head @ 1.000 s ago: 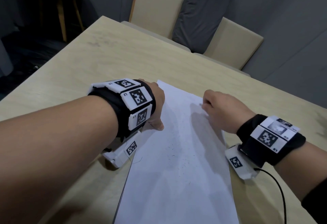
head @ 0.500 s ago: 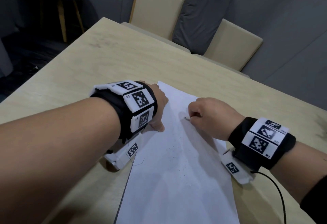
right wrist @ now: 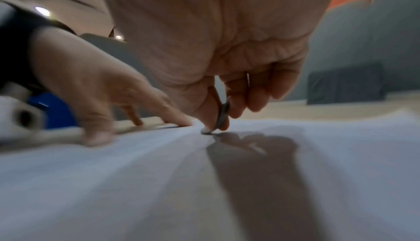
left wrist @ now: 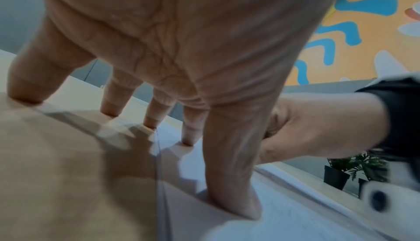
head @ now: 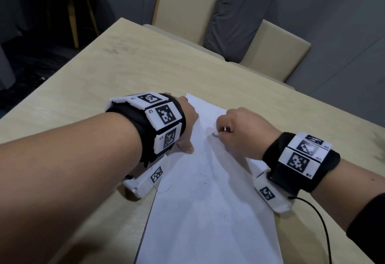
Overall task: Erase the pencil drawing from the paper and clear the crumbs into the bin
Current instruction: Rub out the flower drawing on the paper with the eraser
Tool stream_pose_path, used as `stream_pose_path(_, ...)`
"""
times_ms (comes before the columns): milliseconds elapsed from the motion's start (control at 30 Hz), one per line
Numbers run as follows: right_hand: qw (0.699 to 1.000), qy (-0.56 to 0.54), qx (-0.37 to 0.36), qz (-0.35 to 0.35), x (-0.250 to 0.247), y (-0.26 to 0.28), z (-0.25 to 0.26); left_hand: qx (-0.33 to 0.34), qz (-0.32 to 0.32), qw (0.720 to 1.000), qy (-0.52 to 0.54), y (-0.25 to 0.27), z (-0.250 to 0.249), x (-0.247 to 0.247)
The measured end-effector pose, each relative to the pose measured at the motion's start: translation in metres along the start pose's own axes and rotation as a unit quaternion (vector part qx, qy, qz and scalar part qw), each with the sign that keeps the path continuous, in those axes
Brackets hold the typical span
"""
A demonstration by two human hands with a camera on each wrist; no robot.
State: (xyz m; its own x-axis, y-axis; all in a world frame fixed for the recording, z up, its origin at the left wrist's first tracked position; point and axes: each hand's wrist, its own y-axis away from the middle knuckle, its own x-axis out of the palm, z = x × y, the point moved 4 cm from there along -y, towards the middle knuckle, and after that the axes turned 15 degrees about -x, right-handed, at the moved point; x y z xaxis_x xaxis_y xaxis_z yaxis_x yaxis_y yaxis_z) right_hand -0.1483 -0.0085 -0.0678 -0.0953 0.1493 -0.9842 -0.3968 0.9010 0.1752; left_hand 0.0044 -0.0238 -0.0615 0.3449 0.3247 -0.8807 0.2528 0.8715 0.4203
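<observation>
Right hand [head: 243, 132] grip pinches eraser [right wrist: 221, 117] onto paper [head: 208, 211]; left hand [head: 187, 122] spread flat.

Room-wise, the far half of the bench [head: 145, 59] is bare wood, so a hand could sweep out that way without hitting anything. Same for the strip along the bench's left side. What's in the way is mostly the two hands themselves: the left hand [head: 187, 122] is planted on the left edge of the paper [head: 208, 211], fingers spread straight down, and the right hand [head: 241, 132] sits just beside it mid-sheet, pinching an eraser [right wrist: 221, 119] down onto it, so the gap between them is narrow. The near half of the paper is open. A thin black cable [head: 325, 226] trails over the bench by the right wrist. Chairs [head: 275, 49] line the far edge.
</observation>
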Motion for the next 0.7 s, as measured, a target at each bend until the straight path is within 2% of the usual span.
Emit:
stream_pose_path(133,0.998,0.047,0.052,-0.003,-0.005,0.0,-0.016,-0.001,-0.001,1.0,0.003,0.001,0.0,0.0)
stream_pose_path(300,0.999,0.003,0.043,0.0,0.0,0.0,-0.008,-0.002,0.004,1.0,0.01,0.0,0.002,0.001)
stream_pose_path(400,0.996,0.048,0.076,-0.01,-0.005,0.005,-0.021,-0.002,0.009,1.0,0.008,0.001,0.002,0.001)
stream_pose_path(533,0.999,-0.019,0.033,0.007,0.0,0.011,-0.007,-0.004,0.011,1.0,0.011,0.001,0.003,0.0)
stream_pose_path(633,0.996,0.053,0.069,0.01,-0.004,0.02,-0.019,-0.004,0.011,1.0,0.012,0.0,0.002,0.001)
stream_pose_path(700,0.997,0.062,0.054,0.009,-0.004,0.025,-0.018,-0.003,0.012,1.0,0.011,0.0,0.003,0.001)
